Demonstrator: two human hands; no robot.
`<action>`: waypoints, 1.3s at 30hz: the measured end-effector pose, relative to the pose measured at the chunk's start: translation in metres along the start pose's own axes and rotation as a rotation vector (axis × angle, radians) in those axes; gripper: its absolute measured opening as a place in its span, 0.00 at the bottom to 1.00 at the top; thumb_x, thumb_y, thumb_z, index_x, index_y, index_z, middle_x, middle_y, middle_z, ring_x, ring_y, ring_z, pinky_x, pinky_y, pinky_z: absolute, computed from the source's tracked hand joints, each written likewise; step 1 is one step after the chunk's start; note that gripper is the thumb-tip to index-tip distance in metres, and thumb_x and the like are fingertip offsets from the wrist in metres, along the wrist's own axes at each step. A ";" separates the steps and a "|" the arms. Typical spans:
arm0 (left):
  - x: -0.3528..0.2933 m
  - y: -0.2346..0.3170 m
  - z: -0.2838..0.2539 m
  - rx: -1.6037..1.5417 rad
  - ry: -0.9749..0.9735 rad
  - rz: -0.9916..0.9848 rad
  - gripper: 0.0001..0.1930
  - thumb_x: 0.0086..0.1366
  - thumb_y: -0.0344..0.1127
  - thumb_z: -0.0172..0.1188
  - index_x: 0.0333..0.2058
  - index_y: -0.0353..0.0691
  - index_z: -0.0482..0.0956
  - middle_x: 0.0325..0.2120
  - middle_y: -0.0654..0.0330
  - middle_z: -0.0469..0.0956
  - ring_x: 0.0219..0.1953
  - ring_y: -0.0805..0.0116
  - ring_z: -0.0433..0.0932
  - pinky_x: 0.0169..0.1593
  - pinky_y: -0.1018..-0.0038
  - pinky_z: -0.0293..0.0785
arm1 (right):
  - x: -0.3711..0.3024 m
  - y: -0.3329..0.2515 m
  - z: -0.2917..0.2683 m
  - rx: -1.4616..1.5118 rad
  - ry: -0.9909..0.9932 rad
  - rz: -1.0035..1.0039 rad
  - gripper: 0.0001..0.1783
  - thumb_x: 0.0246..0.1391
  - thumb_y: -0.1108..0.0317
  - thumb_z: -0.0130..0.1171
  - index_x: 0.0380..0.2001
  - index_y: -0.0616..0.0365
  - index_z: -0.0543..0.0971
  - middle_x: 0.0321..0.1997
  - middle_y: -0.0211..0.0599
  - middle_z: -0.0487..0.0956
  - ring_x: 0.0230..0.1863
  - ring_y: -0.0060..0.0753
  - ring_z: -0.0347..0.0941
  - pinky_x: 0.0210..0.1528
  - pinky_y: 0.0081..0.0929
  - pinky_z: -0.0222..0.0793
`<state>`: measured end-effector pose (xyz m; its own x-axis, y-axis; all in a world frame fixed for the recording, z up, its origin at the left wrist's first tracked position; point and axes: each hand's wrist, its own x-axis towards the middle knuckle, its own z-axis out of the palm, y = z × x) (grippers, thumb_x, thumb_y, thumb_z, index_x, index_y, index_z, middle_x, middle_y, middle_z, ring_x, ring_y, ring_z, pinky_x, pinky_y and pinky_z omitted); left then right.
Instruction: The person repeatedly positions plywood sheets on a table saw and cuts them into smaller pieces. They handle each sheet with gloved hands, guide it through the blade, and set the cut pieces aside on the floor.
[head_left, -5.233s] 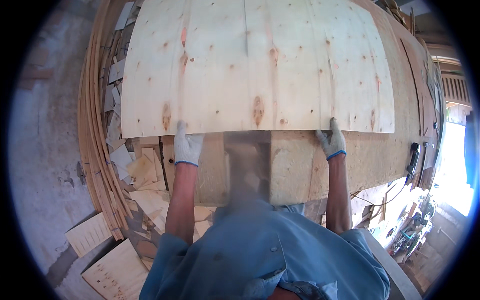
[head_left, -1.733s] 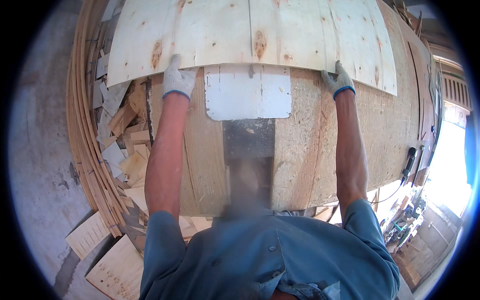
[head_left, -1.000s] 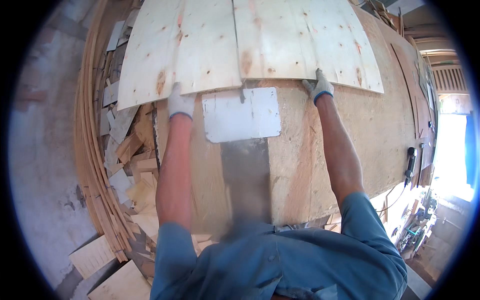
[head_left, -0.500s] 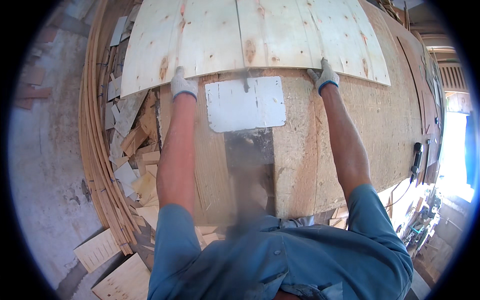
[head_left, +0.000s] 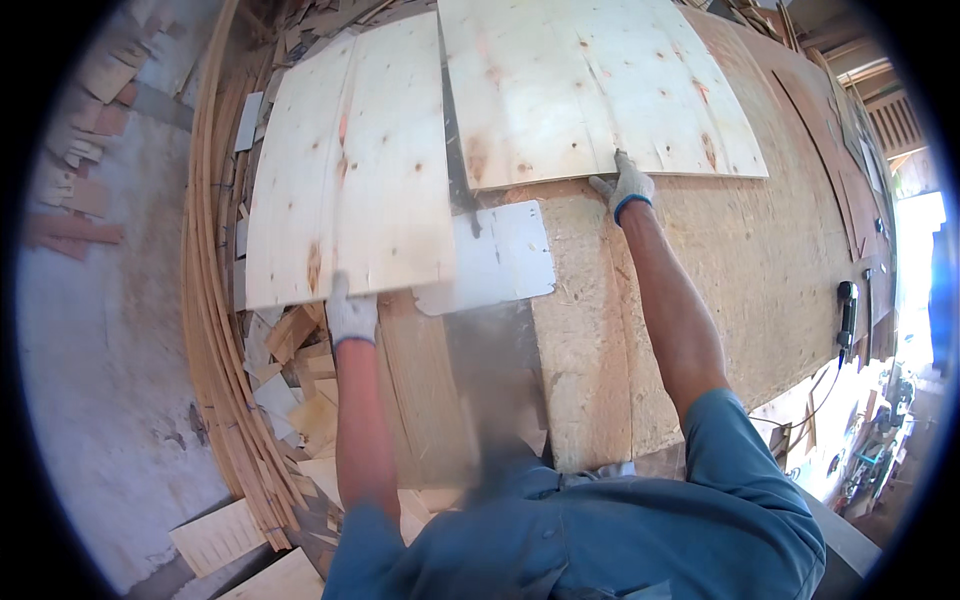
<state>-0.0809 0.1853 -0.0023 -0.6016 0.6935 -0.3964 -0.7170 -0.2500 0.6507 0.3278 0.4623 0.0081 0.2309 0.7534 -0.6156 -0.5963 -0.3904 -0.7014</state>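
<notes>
Two pale plywood sheets with brown knots lie side by side on a wooden work table [head_left: 740, 270], split by a dark gap. My left hand [head_left: 352, 312], in a white knit glove, grips the near edge of the left plywood sheet [head_left: 380, 150], thumb on top. This sheet sits nearer me than the right plywood sheet [head_left: 590, 90] and overlaps a white metal plate [head_left: 510, 250] set in the table. With the other glove on, my right hand [head_left: 630, 186] holds the right sheet's near edge, one finger on top and some fingers hidden.
Long thin wood strips [head_left: 205, 300] run in a bundle along the left side, beside a heap of wood offcuts [head_left: 315, 400]. A black handheld device [head_left: 848, 310] with a cord is at the table's right edge. A dark blur covers part of the lower middle.
The left plywood sheet has come toward me with my left hand, opening a wider gap between the two sheets. My right hand stays on the right sheet's edge. The view has shifted slightly.
</notes>
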 end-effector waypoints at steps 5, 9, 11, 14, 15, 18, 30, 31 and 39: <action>-0.100 -0.002 -0.050 0.027 0.164 0.015 0.26 0.66 0.31 0.59 0.62 0.39 0.65 0.60 0.54 0.70 0.62 0.57 0.69 0.65 0.55 0.67 | -0.008 0.000 0.008 0.044 -0.053 0.045 0.23 0.56 0.67 0.62 0.53 0.62 0.68 0.52 0.49 0.70 0.47 0.53 0.75 0.38 0.52 0.85; -0.177 -0.029 -0.079 -0.032 0.236 0.022 0.23 0.66 0.31 0.59 0.60 0.38 0.68 0.58 0.54 0.72 0.60 0.58 0.71 0.63 0.57 0.70 | 0.018 0.007 -0.007 0.056 -0.048 0.064 0.19 0.61 0.65 0.57 0.53 0.59 0.71 0.50 0.47 0.72 0.44 0.51 0.76 0.40 0.52 0.84; -0.201 -0.039 -0.087 -0.068 0.319 0.002 0.22 0.66 0.32 0.59 0.58 0.38 0.69 0.56 0.54 0.73 0.59 0.58 0.72 0.62 0.58 0.71 | 0.018 0.008 -0.007 0.083 -0.068 0.063 0.19 0.62 0.65 0.56 0.53 0.59 0.71 0.52 0.49 0.72 0.44 0.52 0.76 0.42 0.53 0.83; -0.209 -0.044 -0.089 -0.044 0.320 0.025 0.21 0.67 0.31 0.56 0.58 0.37 0.69 0.56 0.53 0.73 0.59 0.56 0.71 0.62 0.56 0.70 | 0.028 0.006 -0.009 0.085 -0.126 0.059 0.19 0.63 0.63 0.55 0.55 0.58 0.71 0.56 0.46 0.71 0.45 0.53 0.76 0.44 0.53 0.82; -0.209 -0.045 -0.088 -0.037 0.344 0.044 0.21 0.67 0.31 0.57 0.58 0.37 0.70 0.56 0.53 0.73 0.58 0.56 0.71 0.62 0.56 0.70 | 0.028 0.003 -0.009 0.070 -0.123 0.074 0.20 0.63 0.62 0.55 0.55 0.58 0.71 0.57 0.44 0.71 0.45 0.52 0.76 0.44 0.52 0.81; -0.207 -0.046 -0.091 -0.023 0.394 0.077 0.21 0.66 0.32 0.58 0.57 0.37 0.70 0.55 0.54 0.73 0.58 0.56 0.71 0.62 0.57 0.70 | 0.017 -0.011 -0.008 0.031 -0.122 0.095 0.22 0.63 0.58 0.56 0.55 0.56 0.71 0.58 0.38 0.72 0.47 0.49 0.76 0.44 0.51 0.80; -0.222 -0.009 -0.094 0.553 0.356 -0.347 0.25 0.67 0.52 0.57 0.48 0.33 0.74 0.41 0.46 0.78 0.41 0.58 0.80 0.43 0.62 0.80 | 0.043 -0.169 -0.098 -0.152 -0.122 -0.267 0.13 0.53 0.53 0.68 0.29 0.46 0.77 0.21 0.24 0.72 0.17 0.23 0.64 0.18 0.24 0.60; -0.221 -0.001 -0.111 0.665 0.324 -0.398 0.26 0.67 0.54 0.56 0.46 0.32 0.74 0.36 0.47 0.79 0.35 0.58 0.81 0.37 0.64 0.81 | 0.047 -0.181 -0.111 -0.088 -0.144 -0.252 0.13 0.53 0.53 0.69 0.27 0.45 0.76 0.18 0.21 0.69 0.15 0.20 0.61 0.15 0.20 0.55; -0.289 -0.077 -0.036 0.836 0.006 -0.364 0.21 0.70 0.49 0.53 0.36 0.32 0.77 0.26 0.49 0.81 0.22 0.61 0.81 0.27 0.68 0.80 | -0.023 -0.388 -0.243 -0.060 -0.454 -0.588 0.17 0.65 0.52 0.53 0.31 0.55 0.75 0.25 0.34 0.75 0.27 0.33 0.72 0.31 0.31 0.71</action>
<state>0.1352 -0.0206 0.0391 -0.3916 0.6295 -0.6711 -0.3752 0.5567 0.7412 0.7412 0.4681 0.2072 0.1513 0.9862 0.0672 -0.4258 0.1264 -0.8959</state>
